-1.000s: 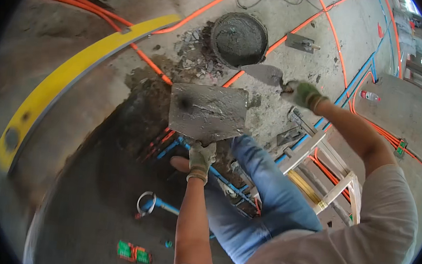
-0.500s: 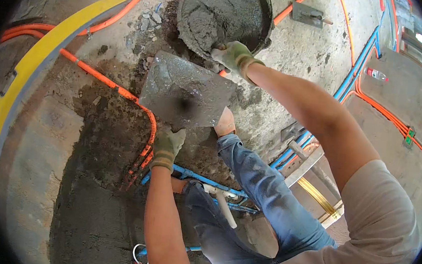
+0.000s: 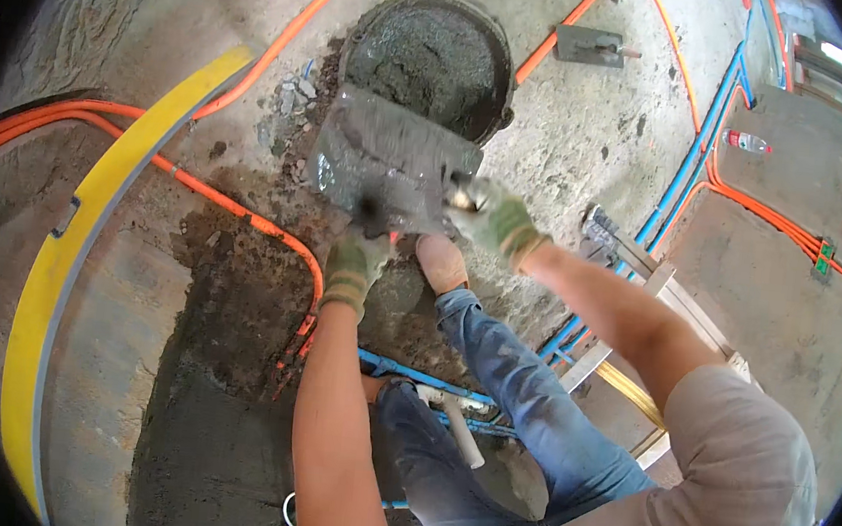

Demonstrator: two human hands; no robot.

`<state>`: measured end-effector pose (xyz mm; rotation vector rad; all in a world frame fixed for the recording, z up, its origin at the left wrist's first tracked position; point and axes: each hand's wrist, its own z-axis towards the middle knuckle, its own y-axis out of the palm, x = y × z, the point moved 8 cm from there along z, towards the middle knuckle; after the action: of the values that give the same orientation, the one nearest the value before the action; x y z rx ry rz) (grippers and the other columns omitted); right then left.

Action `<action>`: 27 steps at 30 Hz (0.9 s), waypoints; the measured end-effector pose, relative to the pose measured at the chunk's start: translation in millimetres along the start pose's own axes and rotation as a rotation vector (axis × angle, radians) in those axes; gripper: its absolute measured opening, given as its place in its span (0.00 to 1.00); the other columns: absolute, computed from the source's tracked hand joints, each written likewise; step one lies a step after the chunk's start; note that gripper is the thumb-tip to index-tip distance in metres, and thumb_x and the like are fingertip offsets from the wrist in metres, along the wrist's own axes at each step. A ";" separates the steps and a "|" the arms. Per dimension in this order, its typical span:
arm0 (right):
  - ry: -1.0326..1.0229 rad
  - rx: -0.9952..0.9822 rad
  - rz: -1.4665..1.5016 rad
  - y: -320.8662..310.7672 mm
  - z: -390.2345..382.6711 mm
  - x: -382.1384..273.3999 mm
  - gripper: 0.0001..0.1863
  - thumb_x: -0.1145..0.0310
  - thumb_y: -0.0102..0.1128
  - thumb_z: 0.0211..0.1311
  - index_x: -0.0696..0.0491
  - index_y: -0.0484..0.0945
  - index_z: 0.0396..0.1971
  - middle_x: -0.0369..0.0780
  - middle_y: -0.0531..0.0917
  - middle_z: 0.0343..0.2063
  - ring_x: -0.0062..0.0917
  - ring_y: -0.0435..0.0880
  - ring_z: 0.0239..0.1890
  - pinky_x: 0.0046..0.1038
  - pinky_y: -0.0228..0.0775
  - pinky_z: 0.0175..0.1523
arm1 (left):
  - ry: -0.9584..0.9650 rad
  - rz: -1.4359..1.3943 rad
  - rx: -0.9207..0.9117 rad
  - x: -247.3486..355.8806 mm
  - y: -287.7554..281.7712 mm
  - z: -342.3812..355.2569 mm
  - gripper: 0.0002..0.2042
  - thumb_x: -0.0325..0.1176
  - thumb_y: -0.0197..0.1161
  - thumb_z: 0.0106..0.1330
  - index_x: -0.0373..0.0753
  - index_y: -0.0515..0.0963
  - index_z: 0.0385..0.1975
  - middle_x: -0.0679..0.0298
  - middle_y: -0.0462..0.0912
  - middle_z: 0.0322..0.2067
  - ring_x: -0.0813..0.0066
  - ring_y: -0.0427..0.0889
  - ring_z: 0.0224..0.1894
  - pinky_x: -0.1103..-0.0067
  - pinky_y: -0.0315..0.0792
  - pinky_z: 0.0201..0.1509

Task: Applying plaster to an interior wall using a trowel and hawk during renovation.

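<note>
My left hand [image 3: 353, 262], in a greenish work glove, is closed beneath the near edge of a flat grey hawk [image 3: 367, 138] wet with mortar. The hawk is held out low, its far edge overlapping the near rim of the bucket. At its right edge my gloved right hand [image 3: 499, 225] is closed on the handle of a trowel [image 3: 460, 200]. The trowel's blade is blurred and hard to tell from the hawk. Beyond the hawk stands a round black bucket [image 3: 509, 80] filled with wet grey mortar [image 3: 424, 58].
Another trowel [image 3: 590, 46] lies right of the bucket. Orange conduits [image 3: 245, 213] and blue pipes [image 3: 683, 191] cross the floor. A long yellow level [image 3: 42, 300] lies at the left. A plastic bottle [image 3: 747, 142] lies far right; a wooden frame [image 3: 587, 366] is beside my leg.
My right hand has come back from the mortar in the bucket to the hawk's right edge, with the trowel in it. The hawk has shifted slightly right and toward the bucket rim.
</note>
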<state>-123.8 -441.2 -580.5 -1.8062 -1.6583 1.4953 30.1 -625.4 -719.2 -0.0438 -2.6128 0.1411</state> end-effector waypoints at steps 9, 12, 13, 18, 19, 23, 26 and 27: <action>0.183 -0.034 -0.490 -36.9 69.5 42.1 0.16 0.57 0.57 0.63 0.52 0.83 0.41 0.47 0.87 0.35 0.39 0.87 0.39 0.41 0.79 0.45 | 0.005 0.220 0.168 -42.0 14.5 -50.4 0.20 0.46 0.65 0.58 0.32 0.82 0.37 0.42 0.85 0.36 0.44 0.85 0.41 0.60 0.77 0.45; 0.084 -0.382 -0.492 27.9 100.5 25.7 0.14 0.64 0.61 0.56 0.55 0.86 0.39 0.50 0.87 0.35 0.40 0.89 0.40 0.40 0.79 0.48 | 0.001 -0.221 0.148 -87.8 16.8 -86.9 0.19 0.45 0.66 0.58 0.32 0.82 0.37 0.44 0.86 0.37 0.45 0.85 0.42 0.60 0.78 0.45; 0.171 -0.487 -0.373 47.2 106.5 23.4 0.14 0.66 0.63 0.55 0.56 0.86 0.39 0.50 0.87 0.35 0.38 0.89 0.39 0.38 0.80 0.47 | -0.074 0.056 0.103 -101.7 20.2 -105.5 0.17 0.42 0.66 0.61 0.32 0.80 0.39 0.51 0.85 0.38 0.52 0.82 0.39 0.61 0.76 0.44; 0.685 -0.529 0.428 73.0 95.7 43.4 0.09 0.69 0.66 0.52 0.58 0.84 0.31 0.45 0.85 0.27 0.35 0.86 0.30 0.37 0.77 0.34 | -0.247 0.261 0.115 -144.7 11.6 -147.9 0.19 0.43 0.67 0.62 0.31 0.81 0.42 0.50 0.85 0.40 0.51 0.83 0.42 0.61 0.77 0.46; 0.700 -0.514 0.674 74.6 92.6 44.7 0.08 0.69 0.68 0.52 0.57 0.84 0.28 0.44 0.84 0.24 0.34 0.85 0.26 0.38 0.74 0.30 | -0.197 0.218 0.158 -147.2 9.7 -148.1 0.21 0.45 0.67 0.61 0.31 0.83 0.42 0.45 0.86 0.41 0.45 0.85 0.44 0.60 0.78 0.47; 0.631 -0.496 0.889 78.8 75.1 60.7 0.04 0.70 0.69 0.53 0.51 0.82 0.25 0.38 0.80 0.22 0.24 0.77 0.21 0.29 0.64 0.22 | -0.132 -0.379 0.081 -167.8 -4.0 -112.0 0.10 0.40 0.56 0.70 0.41 0.75 0.33 0.66 0.75 0.28 0.71 0.68 0.26 0.67 0.71 0.34; 0.577 -0.508 1.053 73.4 61.0 57.0 0.05 0.74 0.68 0.53 0.52 0.80 0.30 0.37 0.81 0.23 0.22 0.77 0.21 0.28 0.66 0.21 | -0.260 -0.692 -0.020 -158.6 -5.5 -75.9 0.09 0.40 0.54 0.70 0.42 0.74 0.34 0.67 0.72 0.26 0.70 0.66 0.22 0.67 0.68 0.30; 0.557 -0.415 1.123 61.1 56.9 56.0 0.06 0.75 0.68 0.53 0.52 0.80 0.30 0.37 0.81 0.23 0.22 0.78 0.22 0.28 0.68 0.23 | -0.299 -0.799 -0.057 -145.0 -2.5 -64.1 0.09 0.40 0.53 0.70 0.42 0.73 0.34 0.68 0.71 0.25 0.70 0.66 0.20 0.68 0.67 0.29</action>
<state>-144.6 -436.5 -678.8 -3.2721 -0.6591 0.7104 187.7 -630.4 -736.1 1.0527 -2.7031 -0.2274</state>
